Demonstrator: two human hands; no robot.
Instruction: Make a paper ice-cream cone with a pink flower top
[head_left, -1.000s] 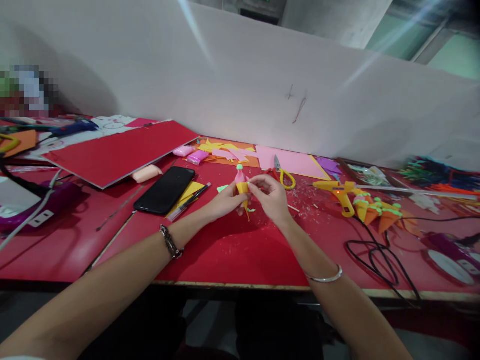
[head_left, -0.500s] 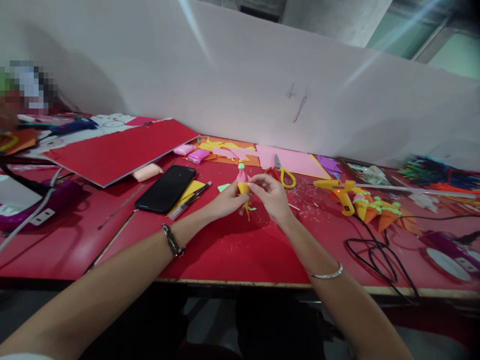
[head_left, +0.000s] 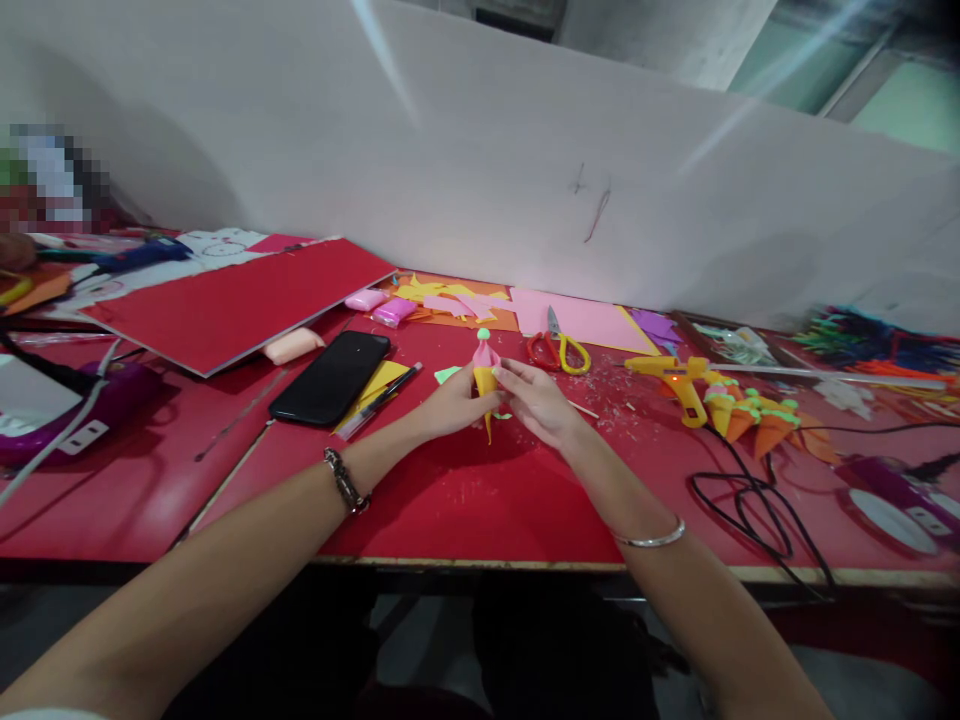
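1. Cone (head_left: 486,384), yellow and paper-like, point-down, clamped in the left hand (head_left: 452,408) above the red worktop (head_left: 465,515), carries a pink top (head_left: 485,355) and green ball (head_left: 484,335).
2. Right hand (head_left: 534,402) touches it; pinching unclear.
3. Lower than before, that hand uncovers more red-and-yellow-handled scissors (head_left: 556,331).

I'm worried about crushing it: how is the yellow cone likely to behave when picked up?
The cone is small and looks like paper, so it's probably light and may dent if squeezed. Its thin tip could bend easily. Laid down, its rounded sides might let it roll.
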